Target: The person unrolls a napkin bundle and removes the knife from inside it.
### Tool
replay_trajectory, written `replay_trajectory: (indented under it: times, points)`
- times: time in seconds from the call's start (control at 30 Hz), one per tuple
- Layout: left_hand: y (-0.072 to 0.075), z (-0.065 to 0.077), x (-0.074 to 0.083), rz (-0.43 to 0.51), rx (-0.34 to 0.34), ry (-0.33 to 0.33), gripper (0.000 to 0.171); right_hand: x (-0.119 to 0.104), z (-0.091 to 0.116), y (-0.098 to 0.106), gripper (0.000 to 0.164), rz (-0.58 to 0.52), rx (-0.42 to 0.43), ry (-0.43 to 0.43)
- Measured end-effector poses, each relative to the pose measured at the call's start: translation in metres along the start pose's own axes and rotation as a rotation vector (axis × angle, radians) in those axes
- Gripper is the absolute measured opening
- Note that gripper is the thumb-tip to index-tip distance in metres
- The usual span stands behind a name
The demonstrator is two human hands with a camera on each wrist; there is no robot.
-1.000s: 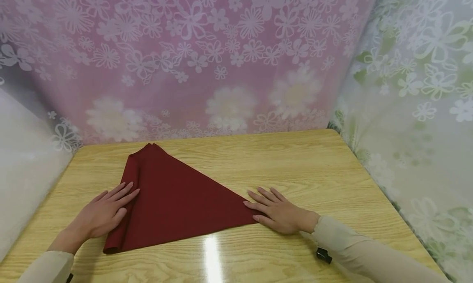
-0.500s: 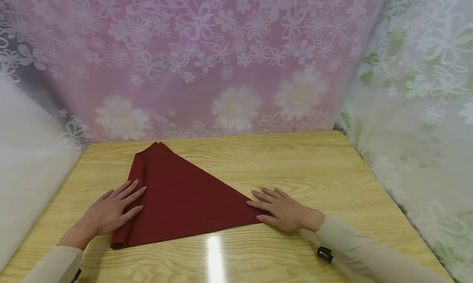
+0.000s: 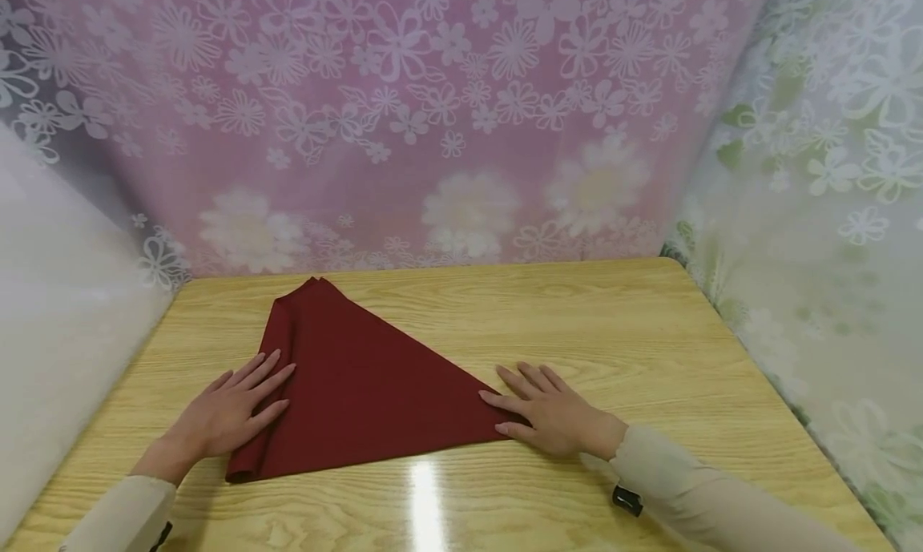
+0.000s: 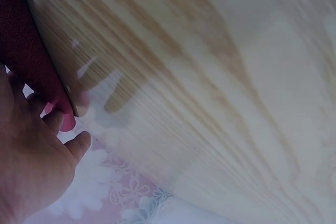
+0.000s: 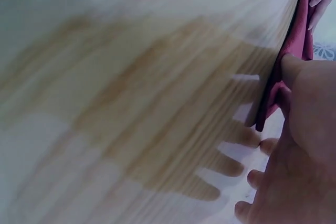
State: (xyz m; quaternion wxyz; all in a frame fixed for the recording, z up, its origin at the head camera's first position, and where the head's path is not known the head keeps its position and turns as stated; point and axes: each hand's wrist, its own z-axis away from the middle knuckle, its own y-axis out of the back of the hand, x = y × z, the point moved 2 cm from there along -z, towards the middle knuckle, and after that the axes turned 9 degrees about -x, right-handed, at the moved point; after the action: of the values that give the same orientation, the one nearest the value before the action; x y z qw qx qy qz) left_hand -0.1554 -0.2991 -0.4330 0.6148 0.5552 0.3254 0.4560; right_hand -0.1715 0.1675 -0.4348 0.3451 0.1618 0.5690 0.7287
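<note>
A dark red cloth [image 3: 375, 392] lies in a rough triangle on the wooden table, its left side rolled into a loose tube. My left hand [image 3: 227, 412] rests across that roll with fingers extended. At the opposite end, my right hand [image 3: 555, 420] touches the cloth's narrow right corner, fingers spread and partly covering it. The left wrist view catches the cloth's edge [image 4: 31, 51] beside the left hand [image 4: 37, 156]. In the right wrist view, the thumb of the right hand [image 5: 315, 114] meets the cloth [image 5: 298, 40]; the other fingers extend past its corner.
The light wood table [image 3: 548, 312] has a glossy top with a bright reflection near the front. A pink floral curtain [image 3: 447, 151] hangs along the back edge. Pale floral sheets stand at the left [image 3: 65, 312] and right [image 3: 815, 296] sides.
The whole head view has shifted a little to the right. Relative to the table, my right hand has slid slightly left on the cloth's corner. The left hand stays on the roll.
</note>
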Motion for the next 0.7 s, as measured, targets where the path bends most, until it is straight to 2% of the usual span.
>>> replay_trajectory:
  times: [0.13, 0.3, 0.53, 0.7]
  points:
    - [0.001, -0.004, 0.005, 0.003, 0.011, -0.015, 0.059, 0.002, 0.005, -0.002, 0.054, -0.011, 0.001, -0.04]
    - [0.001, -0.01, 0.011, 0.005, 0.016, -0.029, 0.058, 0.007, 0.013, -0.005, 0.054, -0.037, 0.017, -0.05]
    - [-0.001, -0.018, 0.023, 0.024, 0.026, -0.047, 0.058, 0.023, 0.025, -0.017, 0.055, -0.017, 0.055, -0.082]
    - [-0.005, -0.027, 0.033, 0.045, 0.055, -0.074, 0.058, 0.03, 0.037, -0.021, 0.053, -0.023, 0.1, -0.062]
